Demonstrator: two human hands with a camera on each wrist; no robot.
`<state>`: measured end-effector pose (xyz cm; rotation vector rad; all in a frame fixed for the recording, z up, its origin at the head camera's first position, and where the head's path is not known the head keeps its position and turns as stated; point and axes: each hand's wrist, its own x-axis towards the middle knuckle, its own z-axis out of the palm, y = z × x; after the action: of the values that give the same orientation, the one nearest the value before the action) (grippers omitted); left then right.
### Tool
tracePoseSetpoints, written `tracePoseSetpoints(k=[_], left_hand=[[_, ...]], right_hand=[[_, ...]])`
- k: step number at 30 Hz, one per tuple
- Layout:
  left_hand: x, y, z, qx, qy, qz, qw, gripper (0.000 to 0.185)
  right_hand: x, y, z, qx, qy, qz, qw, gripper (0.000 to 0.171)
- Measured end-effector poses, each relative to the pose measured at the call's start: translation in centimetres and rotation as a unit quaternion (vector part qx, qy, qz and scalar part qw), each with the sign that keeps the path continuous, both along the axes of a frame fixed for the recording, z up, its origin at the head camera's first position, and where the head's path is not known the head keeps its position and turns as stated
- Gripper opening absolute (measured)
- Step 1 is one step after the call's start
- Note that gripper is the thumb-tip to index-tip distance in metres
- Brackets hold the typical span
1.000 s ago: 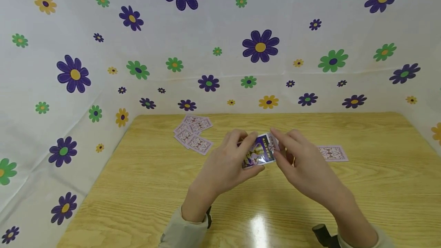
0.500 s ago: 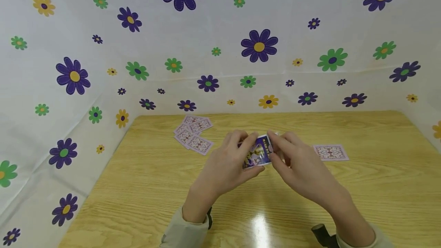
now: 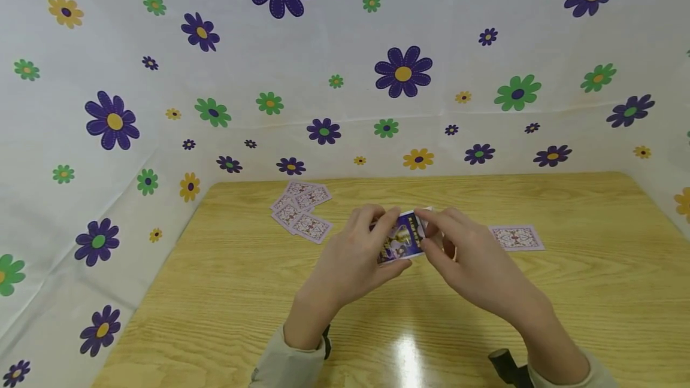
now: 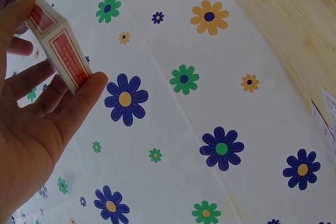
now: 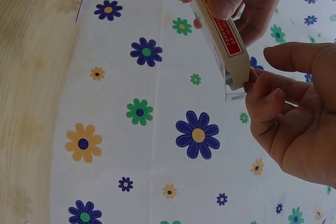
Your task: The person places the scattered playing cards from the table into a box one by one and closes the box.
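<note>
Card box [image 3: 405,238] is held up over the middle of the desk [image 3: 226,292], w/ both hands on it. Left hand [image 3: 353,262] has its grip closed round the box: thumb on one long edge, fingers curled on the far side; left wrist view shows the box [image 4: 56,45] pinched between thumb and fingertips, red-printed side panel facing the cam. Right hand [image 3: 474,262] meets the box at its right end, fingers bent; in the right wrist view the right hand [image 5: 294,108] has index and thumb tips at the box's [image 5: 218,30] open end, touching the small flap [image 5: 234,94] that sticks out there, so its grip is a pinch on the flap end of the box. Box front is purple/blue w/ a picture, tilted. Left of the box & farther back, a loose group of face-down cards [image 3: 299,211] lies on the desk, overlapping. Right of the box, one single face-down card [image 3: 516,237] lies flat, well apart from the group. Behind the box, a white flower-print cloth [image 3: 334,64] forms the backdrop.
</note>
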<state>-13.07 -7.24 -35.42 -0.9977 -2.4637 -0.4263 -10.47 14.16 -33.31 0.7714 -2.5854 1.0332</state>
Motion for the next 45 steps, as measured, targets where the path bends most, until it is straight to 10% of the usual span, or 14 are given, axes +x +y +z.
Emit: tracePoseSetpoints(k=[17,30,45], left_hand=[[-0.1,-0.3,0.1,-0.004,-0.012,0.011,0.9999,0.072],[-0.4,-0.7,0.3,-0.001,-0.028,0.021,0.9994,0.072],[-0.7,-0.8,-0.1,-0.007,-0.022,0.021,0.9995,0.072]], right_hand=[[-2.3,4.6,0.0,-0.063,0.001,-0.102,0.993,0.052],[-5.7,8.8,-3.2,0.090,-0.195,-0.074,0.974,0.058],[-7.9,13.0,-7.8,0.161,-0.240,-0.100,0.952,0.068]])
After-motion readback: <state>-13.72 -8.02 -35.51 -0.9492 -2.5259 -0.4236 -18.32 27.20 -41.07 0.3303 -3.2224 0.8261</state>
